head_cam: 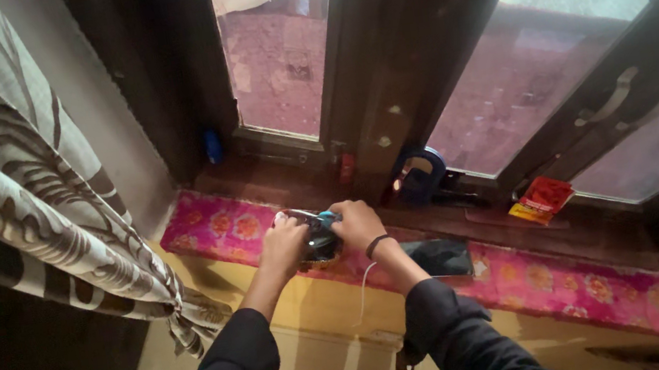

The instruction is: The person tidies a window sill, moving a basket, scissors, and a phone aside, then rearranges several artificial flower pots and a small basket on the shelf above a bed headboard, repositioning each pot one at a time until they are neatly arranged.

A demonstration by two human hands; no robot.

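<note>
Both my hands meet over a small dark device with a blue edge [320, 238], held above the pink flowered cloth [219, 226] that covers the window ledge. My left hand [286, 244] grips its left side. My right hand [358, 222], with a dark band on the wrist, holds its right side from above. A thin white cord [364, 290] hangs down below the right wrist. Both arms wear dark sleeves.
A dark flat phone-like slab [440, 257] lies on the cloth just right of my hands. A blue and black gadget [418, 174] and a red packet [544, 197] sit on the wooden sill. A patterned curtain [29, 184] hangs at left; window panes rise behind.
</note>
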